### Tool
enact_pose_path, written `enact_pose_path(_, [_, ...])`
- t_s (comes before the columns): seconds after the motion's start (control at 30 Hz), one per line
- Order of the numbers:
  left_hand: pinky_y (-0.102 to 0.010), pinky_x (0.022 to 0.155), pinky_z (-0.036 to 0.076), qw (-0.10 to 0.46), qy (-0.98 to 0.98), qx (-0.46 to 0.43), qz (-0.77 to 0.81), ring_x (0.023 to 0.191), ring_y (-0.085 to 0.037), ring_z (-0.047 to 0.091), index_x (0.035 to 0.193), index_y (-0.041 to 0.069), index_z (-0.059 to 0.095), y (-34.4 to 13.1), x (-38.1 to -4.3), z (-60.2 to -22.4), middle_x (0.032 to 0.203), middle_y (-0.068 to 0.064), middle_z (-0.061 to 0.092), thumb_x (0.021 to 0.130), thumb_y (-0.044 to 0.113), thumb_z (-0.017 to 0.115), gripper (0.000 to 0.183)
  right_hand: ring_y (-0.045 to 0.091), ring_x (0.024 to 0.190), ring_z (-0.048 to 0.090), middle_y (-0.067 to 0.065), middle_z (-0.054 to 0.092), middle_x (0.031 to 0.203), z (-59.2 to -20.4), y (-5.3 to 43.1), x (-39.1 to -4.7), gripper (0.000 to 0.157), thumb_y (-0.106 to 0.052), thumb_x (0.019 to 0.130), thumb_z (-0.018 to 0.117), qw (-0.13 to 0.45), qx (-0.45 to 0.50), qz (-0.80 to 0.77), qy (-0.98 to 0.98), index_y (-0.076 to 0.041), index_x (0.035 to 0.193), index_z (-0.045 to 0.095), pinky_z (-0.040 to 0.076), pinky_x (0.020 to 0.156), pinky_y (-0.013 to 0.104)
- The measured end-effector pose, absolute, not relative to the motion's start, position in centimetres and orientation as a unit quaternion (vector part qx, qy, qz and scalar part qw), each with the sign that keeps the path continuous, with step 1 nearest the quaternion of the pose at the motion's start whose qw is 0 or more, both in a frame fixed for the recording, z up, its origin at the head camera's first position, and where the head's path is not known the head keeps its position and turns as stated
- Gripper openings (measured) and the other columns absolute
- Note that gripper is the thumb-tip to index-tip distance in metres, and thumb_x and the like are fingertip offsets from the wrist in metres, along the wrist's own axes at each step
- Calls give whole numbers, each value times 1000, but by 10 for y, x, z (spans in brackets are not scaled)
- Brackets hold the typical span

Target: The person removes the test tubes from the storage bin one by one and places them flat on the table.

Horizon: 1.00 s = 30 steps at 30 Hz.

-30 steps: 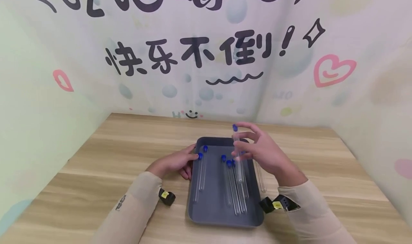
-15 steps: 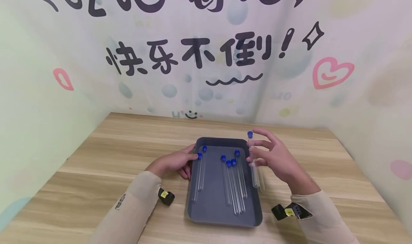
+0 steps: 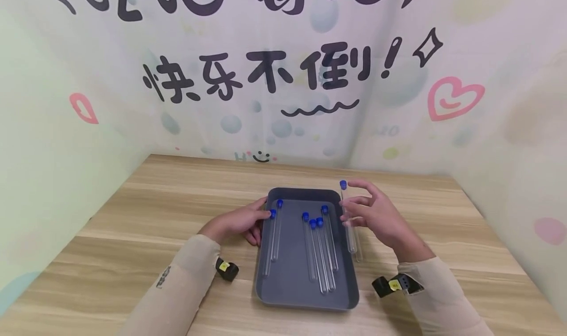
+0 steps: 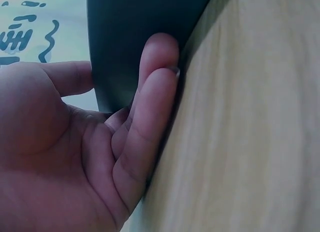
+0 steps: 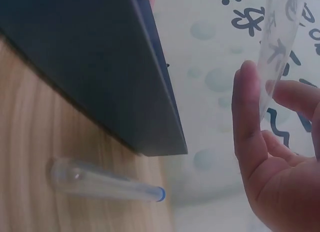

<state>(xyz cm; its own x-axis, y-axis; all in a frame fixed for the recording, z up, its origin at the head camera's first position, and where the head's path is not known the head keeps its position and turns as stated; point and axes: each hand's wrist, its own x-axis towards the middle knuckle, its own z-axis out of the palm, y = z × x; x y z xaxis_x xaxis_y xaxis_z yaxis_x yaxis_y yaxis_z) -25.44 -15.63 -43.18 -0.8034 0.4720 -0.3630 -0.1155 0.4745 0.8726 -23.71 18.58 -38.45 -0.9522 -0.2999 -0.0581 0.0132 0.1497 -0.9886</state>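
Note:
My right hand pinches a clear test tube with a blue cap between thumb and fingers. The tube stands nearly upright over the right rim of a dark grey tray, its cap above the fingers. In the right wrist view, another blue-capped test tube lies on the table beside the tray, below this hand. At the tray's left side, my left hand holds the rim, thumb on top and fingers along the outer wall. Inside the tray lie several capped test tubes, two of them near the left wall.
The tray rests on a wood-grain table. Behind the table hangs a printed cloth with dark lettering, and pale walls stand at both sides. Each wrist carries a small black camera.
My right hand has moved right with its test tube, from over the tray's inside to its right rim, then nearly stopped. My left hand has stayed at the tray's left rim.

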Motion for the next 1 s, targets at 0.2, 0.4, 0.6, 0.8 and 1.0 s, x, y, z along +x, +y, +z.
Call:
enact_pose_path(0.2, [-29, 54, 57, 295, 800, 117, 509, 59, -18, 66, 162, 28, 4, -158, -255, -433, 75, -11, 65, 108, 30, 35, 62, 23, 76, 74, 9, 67, 108, -389, 191, -241, 61, -15, 96, 67, 119, -93, -635, 758, -11, 148, 34, 62, 71, 37])
enact_pose_path(0.4, [-29, 54, 57, 296, 800, 110, 510, 60, -18, 66, 162, 31, 7, -157, -255, -433, 76, -12, 65, 108, 31, 36, 61, 20, 74, 72, 16, 63, 115, -394, 198, -246, 63, -15, 97, 66, 114, -76, -625, 768, -11, 151, 33, 62, 68, 36])
enact_pose_path(0.6, [-29, 54, 57, 293, 802, 113, 508, 59, -18, 66, 162, 31, 7, -156, -254, -432, 76, -12, 64, 108, 30, 36, 61, 24, 82, 74, 23, 59, 123, -398, 205, -249, 64, -17, 98, 65, 108, -64, -610, 782, -10, 152, 31, 62, 71, 38])
enact_pose_path(0.8, [-30, 54, 57, 293, 802, 111, 508, 60, -19, 66, 162, 31, 7, -156, -254, -432, 76, -12, 65, 108, 30, 35, 61, 26, 90, 72, 29, 54, 129, -402, 210, -252, 64, -16, 98, 65, 100, -58, -597, 794, -10, 152, 31, 62, 72, 40])
enact_pose_path(1.0, [-30, 55, 57, 293, 802, 110, 509, 60, -19, 66, 162, 32, 8, -157, -255, -434, 77, -13, 64, 108, 31, 37, 61, 27, 94, 71, 30, 54, 130, -405, 213, -253, 63, -15, 99, 63, 104, -48, -587, 802, -10, 153, 31, 62, 73, 41])
